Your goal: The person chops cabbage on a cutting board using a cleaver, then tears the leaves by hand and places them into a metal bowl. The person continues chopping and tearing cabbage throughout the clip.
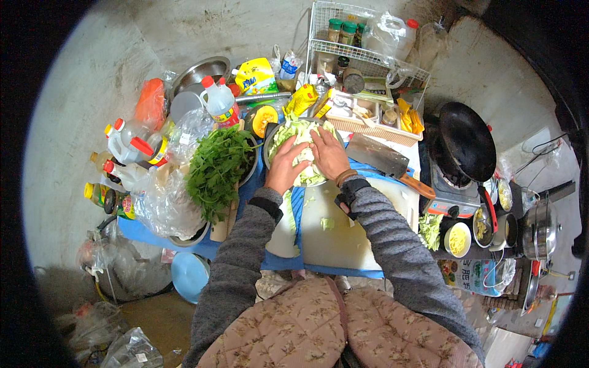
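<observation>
A metal bowl (266, 154) full of cut pale-green cabbage (301, 131) stands before me at the back of the cutting boards. My left hand (287, 166) lies on the left part of the cabbage, its fingers apart and bent. Beside it, my right hand (329, 154) rests on the right part with its fingers stretched out. What lies under the palms is hidden. To the right is a cleaver (377, 156) with a wooden handle, its blade towards the bowl. On the white cutting board (336, 234) nearer me lie a few cabbage scraps (327, 224).
Leafy green herbs (218, 170) and many plastic bottles (221, 103) crowd the left. Behind the bowl are a cut pumpkin (264, 120) and a seasoning tray (368, 124). A black wok (467, 140) stands tilted at the gas stove (451, 198) on the right, near several small bowls.
</observation>
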`<action>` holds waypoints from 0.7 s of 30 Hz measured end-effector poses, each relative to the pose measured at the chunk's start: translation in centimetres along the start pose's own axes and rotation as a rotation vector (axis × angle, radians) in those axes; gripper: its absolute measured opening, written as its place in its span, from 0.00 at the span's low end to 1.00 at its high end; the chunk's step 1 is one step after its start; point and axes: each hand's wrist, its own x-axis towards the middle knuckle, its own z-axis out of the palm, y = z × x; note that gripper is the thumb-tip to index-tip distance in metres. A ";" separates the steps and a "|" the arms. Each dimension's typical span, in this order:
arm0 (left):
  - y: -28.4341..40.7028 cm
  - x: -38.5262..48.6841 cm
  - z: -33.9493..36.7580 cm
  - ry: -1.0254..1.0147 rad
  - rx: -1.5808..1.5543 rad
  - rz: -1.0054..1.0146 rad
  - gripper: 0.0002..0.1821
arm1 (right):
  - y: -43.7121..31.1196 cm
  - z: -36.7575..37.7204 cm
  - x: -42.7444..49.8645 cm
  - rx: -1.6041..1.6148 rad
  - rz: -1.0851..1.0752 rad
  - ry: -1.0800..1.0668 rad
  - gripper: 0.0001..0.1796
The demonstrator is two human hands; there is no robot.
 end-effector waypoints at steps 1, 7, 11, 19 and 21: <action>0.0 0.1 0.1 0.016 -0.004 0.015 0.27 | 0.1 0.0 0.0 -0.001 -0.009 -0.016 0.23; 0.6 0.5 -0.5 -0.028 -0.003 -0.012 0.27 | -0.4 -1.8 0.9 0.140 0.003 -0.018 0.22; 1.5 0.6 -1.4 -0.026 -0.021 -0.010 0.28 | -0.6 -5.1 1.3 0.360 0.074 -0.008 0.22; 3.3 1.7 -3.7 0.010 0.121 0.082 0.22 | 4.1 -14.1 -4.1 0.781 0.192 -0.041 0.14; 4.1 1.6 -4.5 0.047 0.016 0.140 0.22 | 6.3 -16.1 -8.0 0.832 0.340 -0.116 0.12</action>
